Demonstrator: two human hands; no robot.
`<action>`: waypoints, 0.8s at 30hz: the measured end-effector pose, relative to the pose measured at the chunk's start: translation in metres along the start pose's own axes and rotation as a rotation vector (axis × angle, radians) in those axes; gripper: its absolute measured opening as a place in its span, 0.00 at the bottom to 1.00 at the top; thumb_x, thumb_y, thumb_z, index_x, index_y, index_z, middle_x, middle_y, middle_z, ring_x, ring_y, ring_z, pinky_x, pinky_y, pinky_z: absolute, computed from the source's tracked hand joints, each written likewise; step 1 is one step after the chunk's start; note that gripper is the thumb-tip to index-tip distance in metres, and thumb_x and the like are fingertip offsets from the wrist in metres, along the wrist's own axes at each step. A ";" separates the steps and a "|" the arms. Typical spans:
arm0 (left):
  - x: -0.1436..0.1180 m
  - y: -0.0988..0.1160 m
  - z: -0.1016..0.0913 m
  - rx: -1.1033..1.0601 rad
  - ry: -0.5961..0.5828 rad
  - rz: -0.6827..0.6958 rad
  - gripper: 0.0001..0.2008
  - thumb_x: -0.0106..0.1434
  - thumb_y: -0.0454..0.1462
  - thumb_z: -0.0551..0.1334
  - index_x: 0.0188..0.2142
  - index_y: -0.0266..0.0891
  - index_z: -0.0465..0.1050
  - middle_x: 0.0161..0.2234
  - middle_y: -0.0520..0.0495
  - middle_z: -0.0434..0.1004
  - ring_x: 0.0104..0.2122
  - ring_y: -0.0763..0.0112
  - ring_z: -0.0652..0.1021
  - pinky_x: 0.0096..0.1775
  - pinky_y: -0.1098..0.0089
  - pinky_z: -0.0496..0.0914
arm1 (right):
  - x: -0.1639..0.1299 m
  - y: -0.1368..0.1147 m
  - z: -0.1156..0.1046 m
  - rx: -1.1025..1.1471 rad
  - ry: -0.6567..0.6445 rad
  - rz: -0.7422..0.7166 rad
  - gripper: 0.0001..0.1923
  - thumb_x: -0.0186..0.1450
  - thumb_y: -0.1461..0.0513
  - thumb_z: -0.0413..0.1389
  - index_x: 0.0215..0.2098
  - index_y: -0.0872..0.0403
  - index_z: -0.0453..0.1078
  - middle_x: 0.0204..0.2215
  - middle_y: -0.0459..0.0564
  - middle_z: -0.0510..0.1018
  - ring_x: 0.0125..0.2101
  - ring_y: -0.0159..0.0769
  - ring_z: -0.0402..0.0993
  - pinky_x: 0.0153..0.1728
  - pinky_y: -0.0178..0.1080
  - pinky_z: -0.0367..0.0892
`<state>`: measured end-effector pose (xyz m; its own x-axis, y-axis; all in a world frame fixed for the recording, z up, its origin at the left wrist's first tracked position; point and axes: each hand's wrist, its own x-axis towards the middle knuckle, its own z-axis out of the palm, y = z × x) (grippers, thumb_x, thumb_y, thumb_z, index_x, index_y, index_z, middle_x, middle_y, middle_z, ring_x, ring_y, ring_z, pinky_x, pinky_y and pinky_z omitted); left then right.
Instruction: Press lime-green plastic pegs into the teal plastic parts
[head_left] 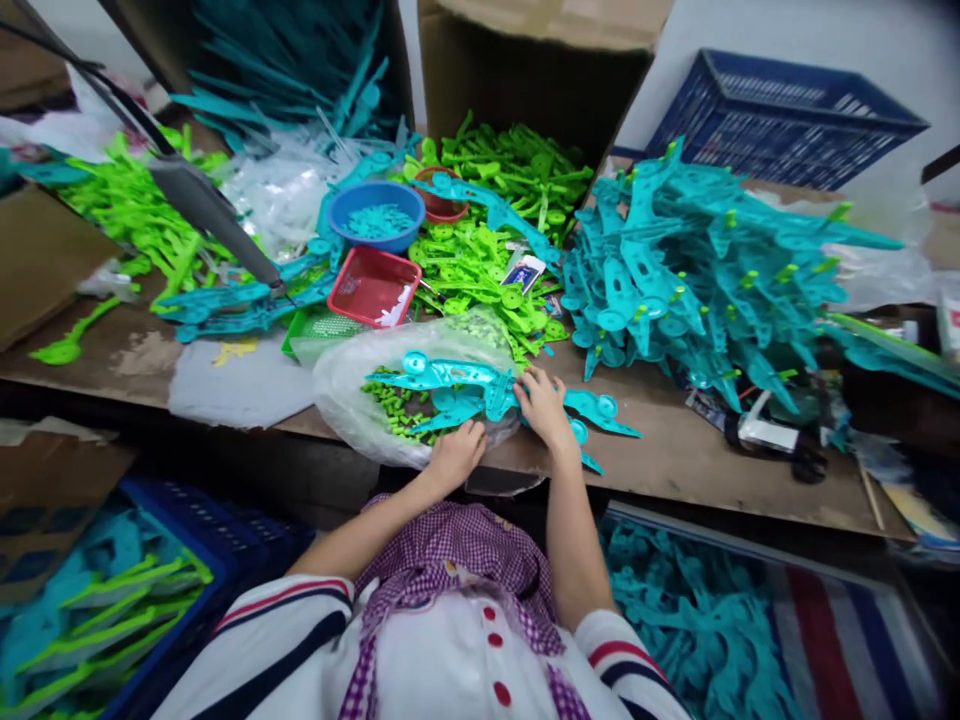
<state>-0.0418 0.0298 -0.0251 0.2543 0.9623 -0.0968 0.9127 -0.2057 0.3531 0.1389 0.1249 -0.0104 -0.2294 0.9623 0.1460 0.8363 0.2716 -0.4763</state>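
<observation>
A long turquoise plastic part (450, 372), made of branching arms with round discs, lies across the table's front edge and over an open clear plastic bag (341, 385). Inside the bag are several small green pegs (401, 405). My right hand (541, 405) is closed on the middle of the turquoise part, fingers bent over it. Just below the part, my left hand (457, 450) rests by the bag's near rim with its fingers curled together. Whatever it may hold is hidden or too small to name.
Turquoise parts (675, 270) are heaped at the right. Loose green parts (480, 270) lie behind the bag, near a blue bowl (337, 220) and a red tray (341, 300). An electric screwdriver (217, 215) hangs at the left. Blue crates (795, 75) stand behind and below.
</observation>
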 end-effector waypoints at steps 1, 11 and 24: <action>0.000 0.001 0.001 0.042 -0.009 0.007 0.15 0.73 0.42 0.48 0.44 0.40 0.71 0.44 0.41 0.76 0.35 0.64 0.79 0.31 0.69 0.65 | -0.003 0.007 0.000 -0.014 -0.015 -0.026 0.16 0.72 0.55 0.43 0.42 0.51 0.71 0.52 0.59 0.72 0.52 0.48 0.69 0.55 0.56 0.58; 0.012 -0.018 -0.005 0.123 -0.030 -0.040 0.16 0.73 0.42 0.48 0.48 0.40 0.72 0.44 0.39 0.77 0.38 0.61 0.80 0.34 0.68 0.67 | -0.010 0.053 -0.102 0.048 0.177 -0.114 0.15 0.71 0.52 0.45 0.37 0.52 0.67 0.43 0.55 0.67 0.44 0.42 0.70 0.49 0.43 0.66; 0.021 -0.039 -0.046 -0.260 0.234 -0.054 0.11 0.67 0.43 0.59 0.41 0.41 0.75 0.43 0.41 0.78 0.42 0.61 0.77 0.44 0.66 0.68 | -0.110 0.172 -0.102 -0.147 -0.049 0.096 0.18 0.71 0.50 0.44 0.39 0.52 0.69 0.43 0.56 0.74 0.46 0.45 0.69 0.50 0.50 0.61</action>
<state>-0.0864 0.0656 0.0016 0.1005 0.9914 0.0838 0.8030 -0.1306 0.5815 0.3593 0.0648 -0.0198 -0.1665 0.9841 0.0616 0.9183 0.1775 -0.3538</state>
